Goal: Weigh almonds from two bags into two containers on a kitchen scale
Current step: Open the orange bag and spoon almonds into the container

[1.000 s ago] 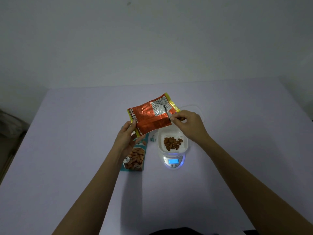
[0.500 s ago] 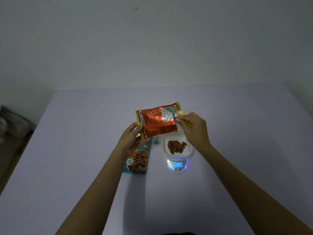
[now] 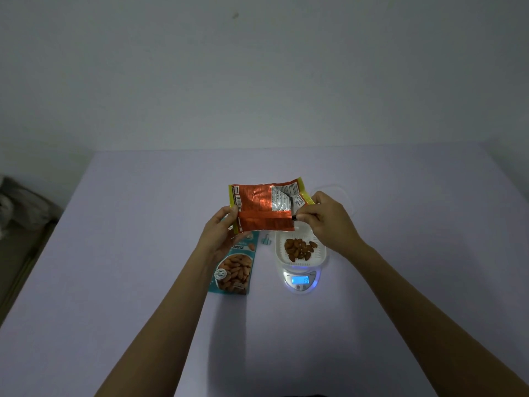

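Note:
I hold an orange foil almond bag (image 3: 260, 207) in the air above the table, lying sideways. My left hand (image 3: 220, 233) grips its left end. My right hand (image 3: 326, 219) pinches the folded right corner, where a small dark clip shows. Below the bag, a white container (image 3: 320, 253) with several almonds (image 3: 300, 248) sits on a white kitchen scale (image 3: 300, 282) whose blue display is lit. A teal almond bag (image 3: 233, 270) lies flat on the table left of the scale, partly under my left hand. A clear second container (image 3: 340, 193) is faintly visible behind my right hand.
A small teal clip (image 3: 264, 241) lies between the teal bag and the scale. The lavender table (image 3: 114, 253) stretches wide to both sides; its left edge drops to a dark floor with a grey bundle (image 3: 17, 207).
The orange bag has rotated from tilted to nearly level. My right hand has folded the bag's right corner over and now pinches lower on that end.

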